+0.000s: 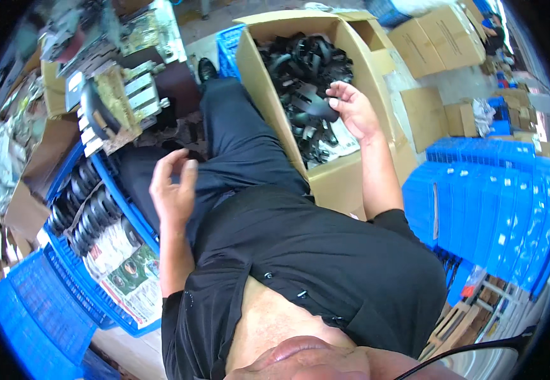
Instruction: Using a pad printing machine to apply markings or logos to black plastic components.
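A tall stack of blue crates (478, 215) fills the right side. Next in size, an open cardboard box (341, 190) stands beyond the person's dark-trousered leg (243, 133), which lies between the left hand and the box. At the left is a blue crate (121, 196) with black ring-like parts (97, 212) and printed newspaper (132, 278) in it; closed cartons (436, 41) stand at the upper right, and a metal fixture (145, 92) sits at the upper left.

The room is a crowded workspace with a pale floor (443, 95) and a wooden pallet (449, 329) at the lower right. Black plastic parts (306, 57) lie heaped in the box.

The right hand (354, 117) is over the box, its thumb and fingertips pinching the edge of a glossy black piece (313, 102) above the heap. The left hand (173, 190) is raised near the knee, fingers loosely curled and apart, gripping nothing visible.

The heap hides most of the box's bottom, single parts in it blur together, and the outer rim dissolves into dark fisheye edge.
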A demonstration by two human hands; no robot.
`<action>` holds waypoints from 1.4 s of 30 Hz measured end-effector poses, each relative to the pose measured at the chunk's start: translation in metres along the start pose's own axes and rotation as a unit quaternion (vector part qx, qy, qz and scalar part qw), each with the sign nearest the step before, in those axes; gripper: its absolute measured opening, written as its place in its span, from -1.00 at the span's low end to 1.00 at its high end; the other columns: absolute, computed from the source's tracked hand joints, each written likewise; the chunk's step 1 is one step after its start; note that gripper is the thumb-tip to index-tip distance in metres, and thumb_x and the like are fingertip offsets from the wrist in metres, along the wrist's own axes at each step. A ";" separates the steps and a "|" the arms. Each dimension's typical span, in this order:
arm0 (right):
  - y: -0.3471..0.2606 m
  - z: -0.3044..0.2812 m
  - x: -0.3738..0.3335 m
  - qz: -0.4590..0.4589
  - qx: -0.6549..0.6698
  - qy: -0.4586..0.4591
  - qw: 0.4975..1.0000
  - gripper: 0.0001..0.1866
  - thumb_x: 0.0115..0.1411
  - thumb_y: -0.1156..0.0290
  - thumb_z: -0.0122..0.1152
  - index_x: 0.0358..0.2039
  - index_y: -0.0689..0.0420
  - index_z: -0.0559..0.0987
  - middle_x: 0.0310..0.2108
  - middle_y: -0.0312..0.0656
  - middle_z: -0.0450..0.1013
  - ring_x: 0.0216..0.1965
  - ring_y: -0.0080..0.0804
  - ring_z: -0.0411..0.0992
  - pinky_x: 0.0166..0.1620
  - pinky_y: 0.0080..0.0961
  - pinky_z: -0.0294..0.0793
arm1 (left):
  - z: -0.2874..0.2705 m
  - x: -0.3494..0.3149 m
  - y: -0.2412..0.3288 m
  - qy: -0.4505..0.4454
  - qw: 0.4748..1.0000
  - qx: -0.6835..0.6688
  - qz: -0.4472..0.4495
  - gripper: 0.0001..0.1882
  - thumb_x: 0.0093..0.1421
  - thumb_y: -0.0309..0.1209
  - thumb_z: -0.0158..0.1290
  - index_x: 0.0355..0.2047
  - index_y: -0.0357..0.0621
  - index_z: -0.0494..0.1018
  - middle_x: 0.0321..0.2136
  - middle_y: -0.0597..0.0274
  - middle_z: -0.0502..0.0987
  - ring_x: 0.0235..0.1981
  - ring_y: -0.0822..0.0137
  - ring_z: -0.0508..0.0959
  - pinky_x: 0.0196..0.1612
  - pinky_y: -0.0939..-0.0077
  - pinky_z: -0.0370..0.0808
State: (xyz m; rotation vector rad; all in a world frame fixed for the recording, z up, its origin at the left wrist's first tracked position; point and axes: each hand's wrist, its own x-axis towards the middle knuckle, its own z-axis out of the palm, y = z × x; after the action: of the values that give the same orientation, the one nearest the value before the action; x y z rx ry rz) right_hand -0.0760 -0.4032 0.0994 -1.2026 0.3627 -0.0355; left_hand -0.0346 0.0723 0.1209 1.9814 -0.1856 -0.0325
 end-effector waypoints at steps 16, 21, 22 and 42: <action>0.020 0.255 -0.002 0.074 0.152 -0.327 0.930 -0.37 0.30 0.44 0.48 0.33 0.22 0.44 0.16 -0.15 0.54 0.23 -0.35 0.50 0.31 -0.35 0.47 | -0.003 0.004 0.044 -0.060 0.997 -0.011 0.052 -0.80 0.36 -0.40 0.25 -0.12 -0.27 0.57 -0.26 -0.05 0.61 -0.27 -0.07 0.65 -0.19 0.20 0.58; 0.038 0.267 -0.004 0.046 0.030 -0.250 0.967 -0.41 0.30 0.53 0.46 0.31 0.23 0.47 -0.06 -0.30 0.63 -0.11 -0.61 0.54 -0.06 -0.63 0.51 | -0.014 0.016 0.052 -0.039 0.995 0.033 0.083 -0.79 0.38 -0.36 0.25 -0.13 -0.27 0.59 -0.28 -0.04 0.63 -0.26 -0.06 0.67 -0.18 0.18 0.59; 0.040 0.268 -0.003 0.040 0.026 -0.233 0.971 -0.41 0.29 0.52 0.48 0.29 0.23 0.48 -0.12 -0.32 0.65 -0.18 -0.64 0.54 -0.14 -0.66 0.50 | -0.020 0.020 0.055 -0.045 0.993 0.054 0.093 -0.78 0.37 -0.35 0.26 -0.13 -0.26 0.60 -0.27 -0.04 0.63 -0.25 -0.06 0.67 -0.18 0.17 0.59; -0.007 0.389 0.065 -0.110 -0.027 -0.230 0.967 -0.48 0.28 0.50 0.48 0.20 0.33 0.50 -0.33 -0.32 0.51 -0.45 -0.63 0.41 -0.38 -0.63 0.42 | -0.104 0.080 0.050 0.372 0.878 0.271 0.133 -0.63 0.10 -0.23 0.42 -0.31 -0.22 0.51 -0.43 0.09 0.55 -0.41 0.12 0.58 -0.24 0.23 0.57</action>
State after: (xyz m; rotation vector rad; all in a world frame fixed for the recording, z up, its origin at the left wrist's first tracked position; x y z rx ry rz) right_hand 0.1003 -0.0677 0.2095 -1.2598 -0.1790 0.0632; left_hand 0.0494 0.1356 0.2138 2.3450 0.0513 1.0488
